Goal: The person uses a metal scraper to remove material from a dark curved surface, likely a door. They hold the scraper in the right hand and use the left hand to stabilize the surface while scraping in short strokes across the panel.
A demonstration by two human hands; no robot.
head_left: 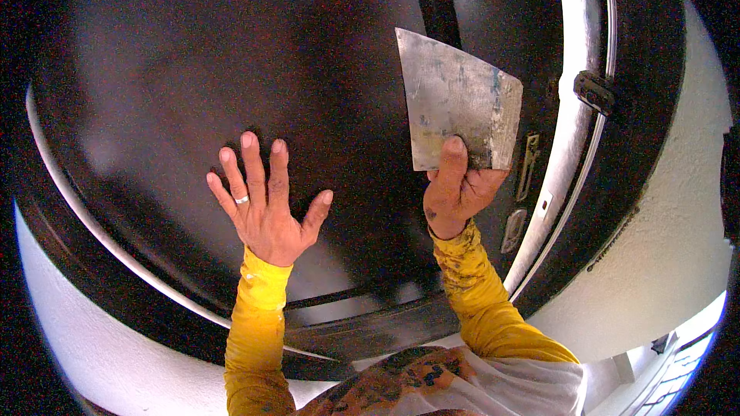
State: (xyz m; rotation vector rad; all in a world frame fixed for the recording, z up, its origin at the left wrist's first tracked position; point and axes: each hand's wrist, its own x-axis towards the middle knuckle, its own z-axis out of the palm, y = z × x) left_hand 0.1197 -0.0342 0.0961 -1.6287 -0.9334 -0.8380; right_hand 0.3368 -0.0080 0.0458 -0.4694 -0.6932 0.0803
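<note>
Head view: metal plate (462,100) is being pinched by right hand (464,191), right of centre; it's being held above that hand, longest edge near-vertical. Left hand (271,219) is being held spread, farther off, left of centre, over dark panel (354,108).

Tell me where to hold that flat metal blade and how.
Probably by its lower, narrower end, coming from below: your thumb flat on the near face, your other fingers behind. The metal blade is thin and flat, stands roughly upright and widens toward its top edge, so holding low should keep you off that edge. The right hand holds it there.
</note>
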